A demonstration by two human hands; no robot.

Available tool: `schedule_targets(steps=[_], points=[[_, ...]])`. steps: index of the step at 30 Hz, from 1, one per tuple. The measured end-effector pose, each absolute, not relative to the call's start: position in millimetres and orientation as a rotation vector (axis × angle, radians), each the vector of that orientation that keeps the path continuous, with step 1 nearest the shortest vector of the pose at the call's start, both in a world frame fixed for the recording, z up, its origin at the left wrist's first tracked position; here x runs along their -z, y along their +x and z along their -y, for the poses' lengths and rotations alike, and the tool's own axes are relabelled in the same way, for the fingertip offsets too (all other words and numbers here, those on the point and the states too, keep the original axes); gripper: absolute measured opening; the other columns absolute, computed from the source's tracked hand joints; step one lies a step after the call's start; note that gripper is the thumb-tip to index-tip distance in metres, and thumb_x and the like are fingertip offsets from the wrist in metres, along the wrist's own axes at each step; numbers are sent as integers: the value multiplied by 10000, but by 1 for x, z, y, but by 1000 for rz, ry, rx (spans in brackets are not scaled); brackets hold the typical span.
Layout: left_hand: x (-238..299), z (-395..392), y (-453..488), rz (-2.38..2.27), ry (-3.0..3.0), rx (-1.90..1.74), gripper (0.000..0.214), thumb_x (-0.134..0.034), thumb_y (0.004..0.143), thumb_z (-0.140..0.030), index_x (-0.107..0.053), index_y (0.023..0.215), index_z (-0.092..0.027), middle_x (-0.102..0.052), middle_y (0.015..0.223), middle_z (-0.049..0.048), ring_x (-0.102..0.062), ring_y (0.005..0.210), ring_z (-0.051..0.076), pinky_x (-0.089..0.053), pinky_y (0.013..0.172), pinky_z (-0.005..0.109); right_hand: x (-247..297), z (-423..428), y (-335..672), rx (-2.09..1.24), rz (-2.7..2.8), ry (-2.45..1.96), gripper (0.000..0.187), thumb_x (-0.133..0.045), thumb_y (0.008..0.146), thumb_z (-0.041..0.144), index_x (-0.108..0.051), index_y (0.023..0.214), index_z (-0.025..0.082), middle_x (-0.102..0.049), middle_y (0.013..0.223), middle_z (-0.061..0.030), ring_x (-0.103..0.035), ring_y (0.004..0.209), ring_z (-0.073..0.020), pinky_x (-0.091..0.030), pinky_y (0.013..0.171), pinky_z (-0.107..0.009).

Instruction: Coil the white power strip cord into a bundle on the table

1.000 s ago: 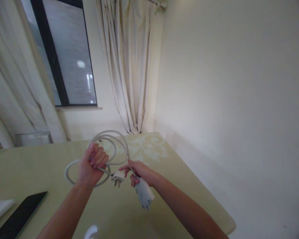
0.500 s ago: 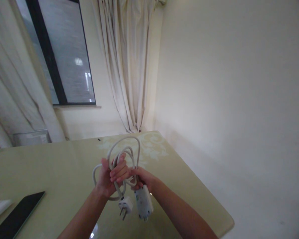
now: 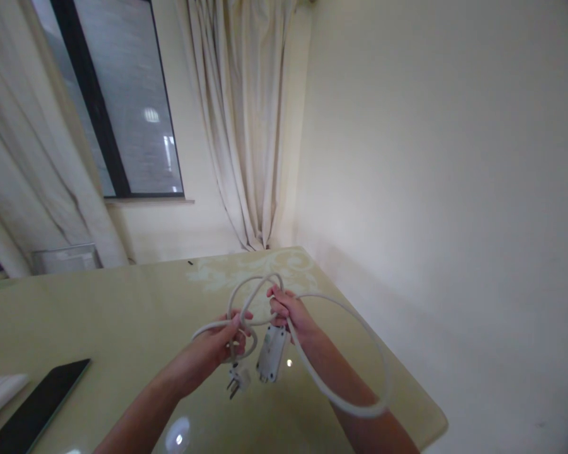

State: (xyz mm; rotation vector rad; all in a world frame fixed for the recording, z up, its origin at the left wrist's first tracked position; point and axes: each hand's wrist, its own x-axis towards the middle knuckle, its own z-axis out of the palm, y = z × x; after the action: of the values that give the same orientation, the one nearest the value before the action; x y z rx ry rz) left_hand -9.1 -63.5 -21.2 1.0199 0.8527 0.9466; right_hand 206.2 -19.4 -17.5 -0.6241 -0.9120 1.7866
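Cord [image 3: 312, 373] within left grip [image 3: 218, 345], right grip [image 3: 291, 314]

A broad bare stretch of the glossy pale-green counter [image 3: 99, 309] is left open at centre left. Its near left corner is taken up by a flat black slab [image 3: 38, 403] and a white object [image 3: 0, 389] just beside it. Passage on the right is bounded by the cream wall [image 3: 430, 221]. The right forearm is ringed by a wide loop of white cable [image 3: 360, 353].
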Motion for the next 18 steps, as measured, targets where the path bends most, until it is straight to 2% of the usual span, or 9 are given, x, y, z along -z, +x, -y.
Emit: schedule_targets(steps=[2, 4, 7, 9, 11, 12, 14, 15, 18], points=[[22, 72, -16, -863, 1191, -881, 441, -718, 877, -578, -792, 1085, -196, -726, 958, 111, -650, 851, 203, -535, 866, 368, 7, 21, 212, -1742, 977, -659, 451, -837, 772, 557, -614, 880, 180, -297, 428, 148, -128, 407, -38, -158, 397, -176], [20, 81, -25, -930, 1334, -822, 394, -712, 886, -560, -807, 1087, -235, -742, 1125, 136, -662, 1052, 264, -497, 1017, 421, -2, 23, 217, -1688, 1052, -671, 459, -826, 776, 577, -622, 876, 178, -307, 426, 146, -143, 392, -37, -173, 387, -179], [12, 96, -45, -905, 1431, -687, 468, -743, 880, -496, -719, 1327, -361, -620, 1478, 82, -518, 1401, 299, -359, 1199, 471, -17, 24, 225, -1591, 1182, -656, 452, -788, 812, 599, -640, 865, 175, -323, 415, 141, -177, 365, -38, -204, 372, -182], [6, 101, -61, -830, 1469, -617, 527, -745, 880, -479, -670, 1394, -390, -549, 1562, 58, -501, 1430, 304, -372, 1197, 484, -26, 26, 230, -1543, 1256, -629, 437, -755, 845, 602, -646, 859, 179, -328, 403, 136, -197, 348, -45, -215, 361, -190], [-1, 98, -71, -851, 1523, -673, 423, -736, 875, -513, -774, 1249, -320, -684, 1386, 119, -650, 1225, 318, -514, 1047, 461, -36, 27, 234, -1514, 1306, -592, 428, -731, 864, 607, -649, 856, 187, -325, 395, 134, -206, 337, -52, -218, 357, -198], [-4, 94, -72, -906, 1541, -773, 362, -716, 878, -550, -827, 1086, -275, -764, 1172, 139, -708, 1026, 296, -572, 910, 418, -41, 29, 236, -1502, 1330, -575, 424, -725, 870, 607, -651, 856, 189, -323, 395, 133, -210, 338, -53, -220, 362, -200], [-11, 82, -67, -1044, 1542, -1091, 414, -677, 881, -616, -793, 781, -232, -721, 750, 85, -642, 697, 214, -553, 685, 319, -50, 31, 237, -1484, 1388, -558, 419, -719, 876, 601, -652, 841, 190, -326, 399, 129, -218, 347, -51, -228, 381, -204], [-15, 76, -61, -1089, 1517, -1266, 436, -675, 877, -630, -753, 721, -230, -672, 679, 51, -601, 658, 189, -529, 661, 289, -53, 31, 236, -1477, 1420, -561, 417, -717, 879, 599, -648, 829, 191, -333, 404, 124, -225, 353, -51, -233, 391, -207], [-17, 67, -38, -1004, 1489, -1260, 410, -712, 853, -631, -778, 934, -234, -747, 945, 73, -661, 924, 232, -532, 850, 324, -61, 32, 230, -1412, 1481, -603, 416, -690, 897, 599, -640, 819, 194, -359, 422, 113, -255, 368, -57, -257, 414, -219]])
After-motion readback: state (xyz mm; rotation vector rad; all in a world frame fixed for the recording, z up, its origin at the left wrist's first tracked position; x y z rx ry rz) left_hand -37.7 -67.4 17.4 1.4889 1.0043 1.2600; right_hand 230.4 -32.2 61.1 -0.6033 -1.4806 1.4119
